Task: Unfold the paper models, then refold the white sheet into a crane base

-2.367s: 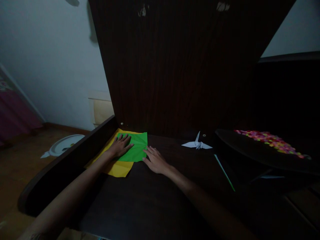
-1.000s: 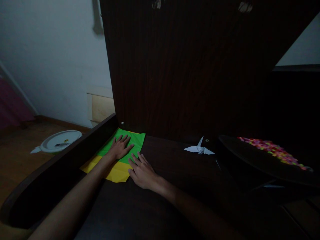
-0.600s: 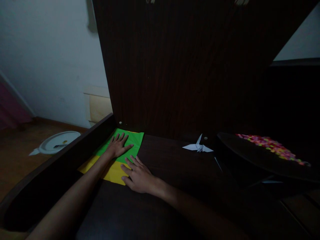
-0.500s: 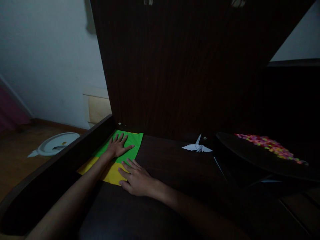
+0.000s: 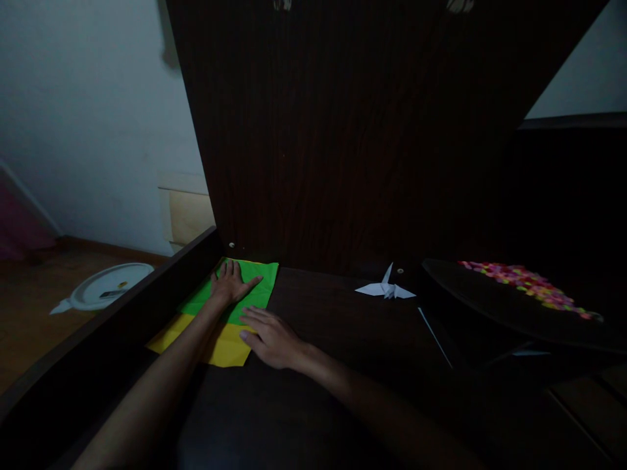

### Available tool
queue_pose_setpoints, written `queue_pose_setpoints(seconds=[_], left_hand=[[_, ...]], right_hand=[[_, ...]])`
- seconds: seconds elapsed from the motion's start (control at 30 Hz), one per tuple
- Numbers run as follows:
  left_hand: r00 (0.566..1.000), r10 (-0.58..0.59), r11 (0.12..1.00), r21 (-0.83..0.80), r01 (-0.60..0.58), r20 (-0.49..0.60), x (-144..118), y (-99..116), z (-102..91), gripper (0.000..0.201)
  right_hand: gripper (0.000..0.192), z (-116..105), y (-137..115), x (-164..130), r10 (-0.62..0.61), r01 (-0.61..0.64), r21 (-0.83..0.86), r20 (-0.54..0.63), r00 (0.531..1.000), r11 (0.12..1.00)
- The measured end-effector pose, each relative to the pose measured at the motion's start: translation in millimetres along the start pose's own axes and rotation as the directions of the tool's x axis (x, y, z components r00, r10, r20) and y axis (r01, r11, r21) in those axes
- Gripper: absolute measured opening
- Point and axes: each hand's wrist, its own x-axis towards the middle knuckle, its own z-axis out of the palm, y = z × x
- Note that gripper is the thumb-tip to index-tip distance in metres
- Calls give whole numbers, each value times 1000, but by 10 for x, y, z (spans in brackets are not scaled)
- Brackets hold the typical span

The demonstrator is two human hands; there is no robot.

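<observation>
A green sheet of paper (image 5: 259, 294) lies over a yellow sheet (image 5: 230, 349) in the left corner of the dark wooden surface (image 5: 308, 300). My left hand (image 5: 229, 285) rests flat on the green part, fingers stretched out and thumb spread to the right. Over the right edge of the papers, where green meets yellow, my right hand (image 5: 272, 339) lies with its fingers extended and holds nothing. My left forearm hides part of the yellow sheet. Farther right a white folded paper crane (image 5: 386, 290) stands near the back panel.
A raised dark side board (image 5: 122, 313) borders the surface on the left, and a tall dark panel (image 5: 343, 130) rises behind it. To the right, many small colourful pieces (image 5: 529, 287) lie on a dark curved ledge (image 5: 470, 294). A white round lid-like object (image 5: 112, 281) lies on the floor at left.
My left hand's fingers have drawn closer together on the green paper. My right hand has slid slightly up and right, uncovering more of the yellow sheet. The view has shifted a little.
</observation>
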Motion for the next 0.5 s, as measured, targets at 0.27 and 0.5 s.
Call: queue_pose_setpoints(seconds=[0.27, 0.5], left_hand=[[999, 13, 1000, 12, -13, -31, -10, -12, -43, 100], [999, 12, 1000, 12, -12, -30, 29, -45, -37, 99]], right_hand=[[60, -28, 435, 337, 234, -231, -160, 1, 972, 960], [84, -139, 704, 554, 349, -336, -213, 27, 937, 918]])
